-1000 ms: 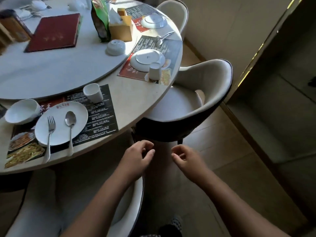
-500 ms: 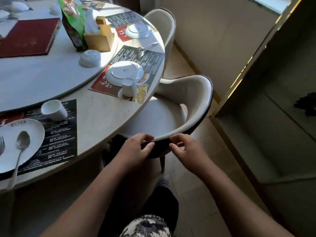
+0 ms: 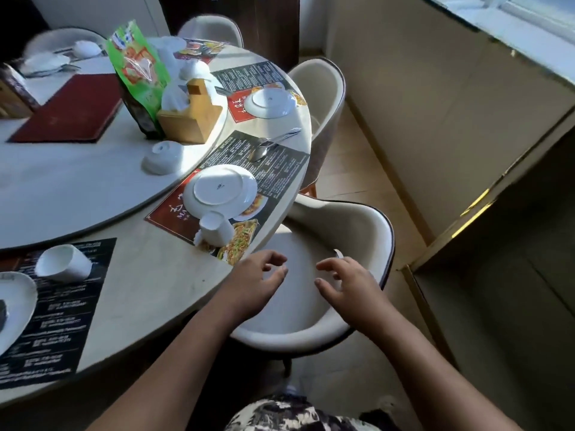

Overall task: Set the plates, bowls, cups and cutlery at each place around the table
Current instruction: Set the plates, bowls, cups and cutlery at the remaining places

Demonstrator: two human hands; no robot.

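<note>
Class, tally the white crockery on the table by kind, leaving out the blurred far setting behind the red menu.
Plates: 3
Cups: 2
Bowls: 1
Total: 6

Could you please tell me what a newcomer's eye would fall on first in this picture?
Two bare hands, left hand and right hand, hover open above the cream chair at the edge of the table. Just beyond them, an upturned plate and an upturned cup sit on a placemat. A bright green snack bag stands on the turntable further back.
</note>
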